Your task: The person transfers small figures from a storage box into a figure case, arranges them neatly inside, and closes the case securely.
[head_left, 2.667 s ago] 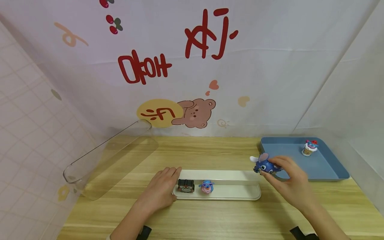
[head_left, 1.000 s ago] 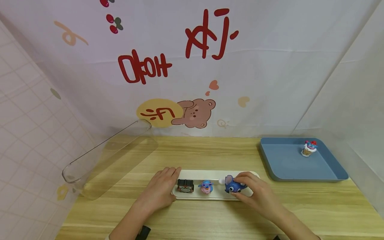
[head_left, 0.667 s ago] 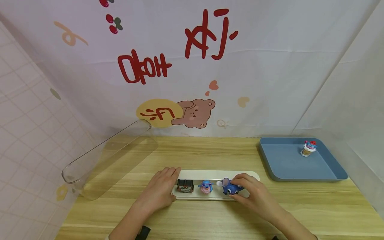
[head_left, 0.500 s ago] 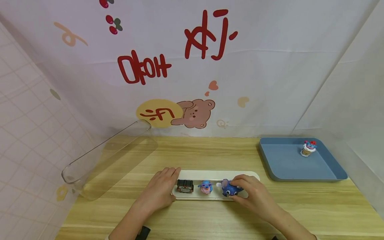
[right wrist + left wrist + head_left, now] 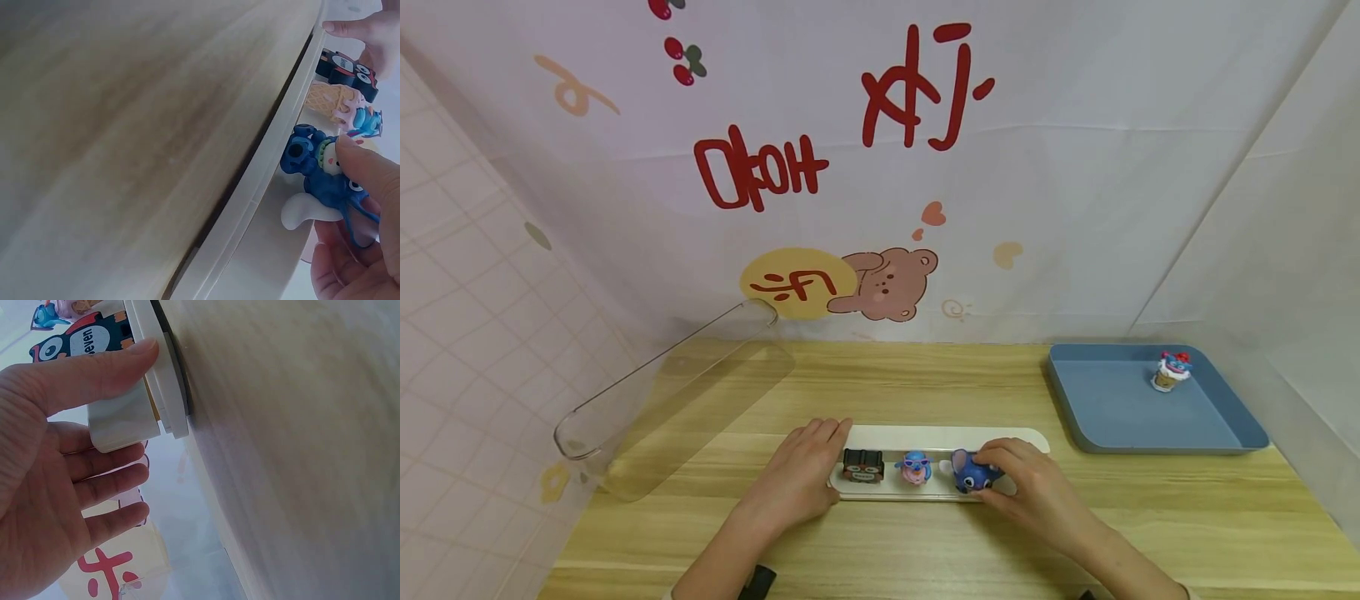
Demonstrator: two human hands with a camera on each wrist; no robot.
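Note:
My right hand pinches a blue big-eared figurine between thumb and fingers, low at the right part of a long white display base. In the right wrist view the figurine stands upright over the base floor, with a white rounded part at its side. My left hand grips the base's left end, its thumb at the front and fingers behind. Inside the base, a black boxy figurine with big eyes sits at the left. A blue figurine with sunglasses on a pink ice-cream cone stands between the two.
At the back right, a blue tray bears one small cupcake-like figurine. A clear plastic cover lies slanted at the left. Everything stands on a wooden table before a printed white cloth.
My right hand has carried the blue big-eared figurine from beside the blue tray left and down into the base, lately shifting it slightly further left. The left hand has stayed put.

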